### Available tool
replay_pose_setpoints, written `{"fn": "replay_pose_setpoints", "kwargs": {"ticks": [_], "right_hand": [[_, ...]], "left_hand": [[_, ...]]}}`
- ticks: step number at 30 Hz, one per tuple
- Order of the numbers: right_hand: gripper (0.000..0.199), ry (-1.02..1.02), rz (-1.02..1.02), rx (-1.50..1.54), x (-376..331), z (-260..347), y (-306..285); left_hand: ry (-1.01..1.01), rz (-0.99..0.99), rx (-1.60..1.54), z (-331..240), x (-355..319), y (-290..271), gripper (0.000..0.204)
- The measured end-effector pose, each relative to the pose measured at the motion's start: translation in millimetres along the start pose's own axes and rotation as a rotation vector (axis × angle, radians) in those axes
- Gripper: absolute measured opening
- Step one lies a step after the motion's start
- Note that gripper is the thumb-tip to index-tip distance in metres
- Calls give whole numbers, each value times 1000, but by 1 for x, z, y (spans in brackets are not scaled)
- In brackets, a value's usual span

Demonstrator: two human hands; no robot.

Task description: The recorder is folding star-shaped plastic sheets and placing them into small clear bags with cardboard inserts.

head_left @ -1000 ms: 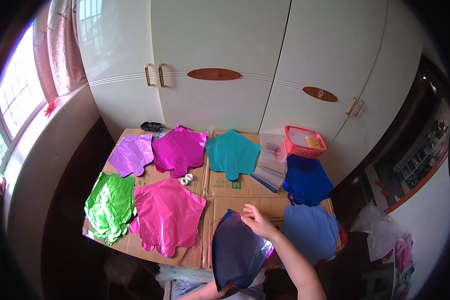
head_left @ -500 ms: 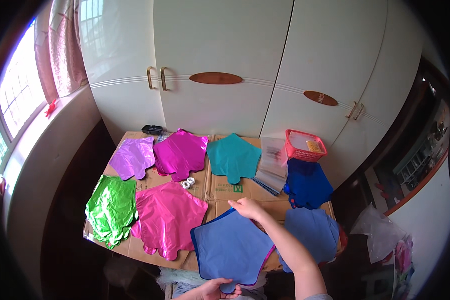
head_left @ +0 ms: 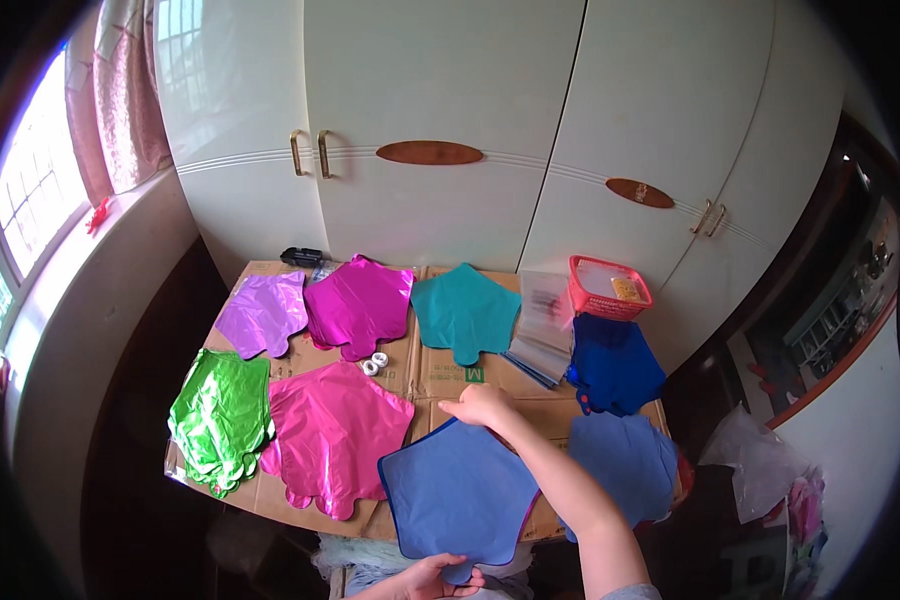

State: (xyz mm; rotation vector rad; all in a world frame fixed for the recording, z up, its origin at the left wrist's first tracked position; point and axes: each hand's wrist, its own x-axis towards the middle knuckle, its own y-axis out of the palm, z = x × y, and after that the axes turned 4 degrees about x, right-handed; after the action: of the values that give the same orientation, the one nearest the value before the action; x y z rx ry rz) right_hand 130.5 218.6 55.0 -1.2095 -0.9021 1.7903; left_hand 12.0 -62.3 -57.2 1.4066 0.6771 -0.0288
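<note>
A flat blue star-shaped foil balloon (head_left: 458,492) lies spread over the near edge of the cardboard-covered table (head_left: 440,372). My right hand (head_left: 482,405) pinches its far tip. My left hand (head_left: 432,577) grips its near tip at the bottom edge of the view. Just left of it sits a pile of pink foil balloons (head_left: 332,430), and to its right a pile of lighter blue ones (head_left: 625,460).
More foil balloon piles cover the table: green (head_left: 220,415), lilac (head_left: 262,313), magenta (head_left: 360,303), teal (head_left: 467,310), dark blue (head_left: 613,362). Clear plastic bags (head_left: 542,330) lie beside a red basket (head_left: 608,289). Two small tape rolls (head_left: 374,363) sit mid-table. White wardrobe doors (head_left: 440,130) stand behind.
The blue balloon, hanging folded and dark a second ago, has been opened out flat over the table's near edge. My right hand moved left and forward; my left hand now holds the near tip.
</note>
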Motion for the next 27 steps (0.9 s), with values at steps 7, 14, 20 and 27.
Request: {"fn": "replay_pose_setpoints", "kwargs": {"ticks": [7,14,20,27], "right_hand": [[36,-168,-11,174,22,-27,18],[36,-192,43,400,13,-30,14],[30,-213,-6,448,12,-42,16],[22,-189,-40,393,16,-43,20]], "left_hand": [[21,128,-95,-2,-5,12,52],[66,-15,-109,1,-2,9,51],[50,9,-135,-1,-1,13,52],[51,-43,-137,-2,-4,23,52]]}}
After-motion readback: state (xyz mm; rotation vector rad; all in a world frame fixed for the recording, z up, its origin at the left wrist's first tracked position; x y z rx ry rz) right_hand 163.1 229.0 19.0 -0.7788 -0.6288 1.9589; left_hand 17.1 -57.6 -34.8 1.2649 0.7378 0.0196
